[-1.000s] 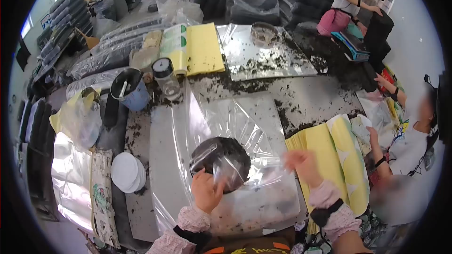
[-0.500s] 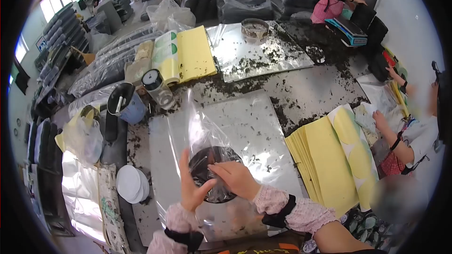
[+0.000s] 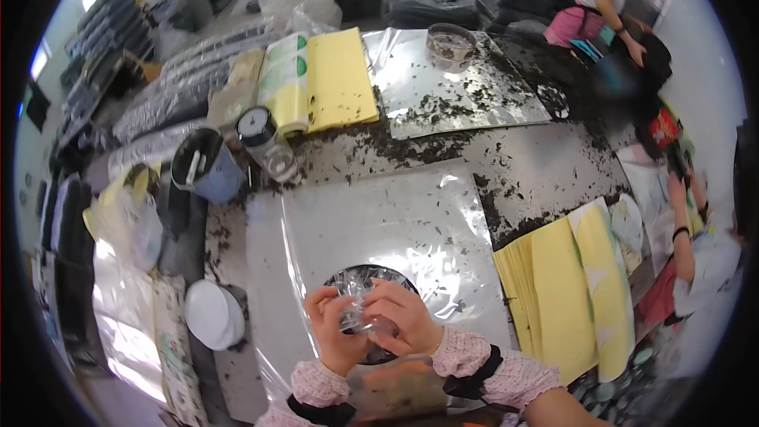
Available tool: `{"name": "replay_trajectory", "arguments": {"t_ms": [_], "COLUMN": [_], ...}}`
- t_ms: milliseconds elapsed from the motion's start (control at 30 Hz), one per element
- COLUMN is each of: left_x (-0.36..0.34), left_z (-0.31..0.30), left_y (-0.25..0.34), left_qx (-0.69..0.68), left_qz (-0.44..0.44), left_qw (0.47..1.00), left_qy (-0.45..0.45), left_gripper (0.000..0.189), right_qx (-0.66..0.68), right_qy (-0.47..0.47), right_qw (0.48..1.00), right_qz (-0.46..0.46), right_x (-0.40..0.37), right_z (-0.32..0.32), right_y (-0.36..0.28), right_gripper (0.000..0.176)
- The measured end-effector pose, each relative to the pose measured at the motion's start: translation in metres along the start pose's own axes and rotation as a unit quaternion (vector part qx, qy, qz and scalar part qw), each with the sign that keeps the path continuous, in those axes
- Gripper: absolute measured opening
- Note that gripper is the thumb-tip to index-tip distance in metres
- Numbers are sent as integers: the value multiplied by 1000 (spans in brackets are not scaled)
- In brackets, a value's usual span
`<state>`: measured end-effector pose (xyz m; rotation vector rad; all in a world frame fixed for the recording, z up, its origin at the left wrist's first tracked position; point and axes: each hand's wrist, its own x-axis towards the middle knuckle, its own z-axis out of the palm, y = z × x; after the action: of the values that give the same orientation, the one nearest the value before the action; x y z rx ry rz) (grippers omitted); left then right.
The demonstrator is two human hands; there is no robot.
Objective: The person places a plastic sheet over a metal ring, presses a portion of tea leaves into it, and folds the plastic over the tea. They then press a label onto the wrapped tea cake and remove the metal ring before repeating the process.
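Observation:
Clear plastic film (image 3: 357, 310) is bunched up between my two hands, above a round dark-rimmed thing (image 3: 395, 272) on a shiny metal-looking sheet (image 3: 332, 225). My left hand (image 3: 336, 336) is closed on the film from the left, with its fingers curled. From the right, my right hand (image 3: 407, 318) pinches the same film, its fingertips close to those of the left. Both hands cover most of the round thing, so its inside is largely hidden.
Yellow paper sheets (image 3: 561, 292) lie right, white discs (image 3: 213, 315) left. A blue cup (image 3: 209, 170) and a lidded clear jar (image 3: 269, 146) stand behind. Dark leafy crumbs surround another sheet (image 3: 419, 103) bearing a round ring (image 3: 451, 46). Two other people work at the right.
The tall piece of film has been drawn down and crumpled between my hands. My left hand has gone from spread to curled, and the hands are closer together.

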<state>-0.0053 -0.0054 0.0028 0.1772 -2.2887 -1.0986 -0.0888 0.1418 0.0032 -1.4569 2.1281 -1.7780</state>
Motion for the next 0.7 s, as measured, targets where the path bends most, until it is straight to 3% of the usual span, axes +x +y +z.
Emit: {"name": "replay_trajectory", "arguments": {"t_ms": [100,233,267,300,367,467,533,567,633,667,700], "left_x": [1,5,4,5,2,-10,-10,-10,-10,-9,-9], "left_z": [3,-1,-9,-12,-16,-5,-4,-5,-1,-4,-3], "left_y": [-5,-1,-5,1,19,7,4,5,10,11,12], "left_qx": [86,70,65,73,84,198,234,228,222,223,224], "left_qz": [74,44,40,54,82,106,106,103,98,95,94], "left_qw": [989,983,970,966,959,928,918,920,919,917,916], "left_qy": [-93,-165,-231,-243,-256,-298,-302,-303,-312,-315,-318], "left_gripper": [41,45,58,63,74,85,89,90,91,92,92], "right_qx": [-92,-253,-260,-220,-267,-213,-110,-173,-363,-452,-593], "right_qy": [12,-11,-36,-67,-114,-56,-19,-3,156,223,251], "right_qw": [991,962,956,959,927,967,971,960,885,822,724], "right_qz": [101,100,128,162,238,129,210,221,247,264,247], "right_x": [-11,-20,-17,-8,-9,-19,-28,-42,-85,-116,-169], "right_z": [15,7,-3,-8,9,-3,-38,-66,-131,-175,-231], "right_y": [-9,-43,-39,-27,12,-11,-42,-45,-35,-28,-9], "right_gripper": [29,25,24,21,17,17,22,29,34,38,45]}}
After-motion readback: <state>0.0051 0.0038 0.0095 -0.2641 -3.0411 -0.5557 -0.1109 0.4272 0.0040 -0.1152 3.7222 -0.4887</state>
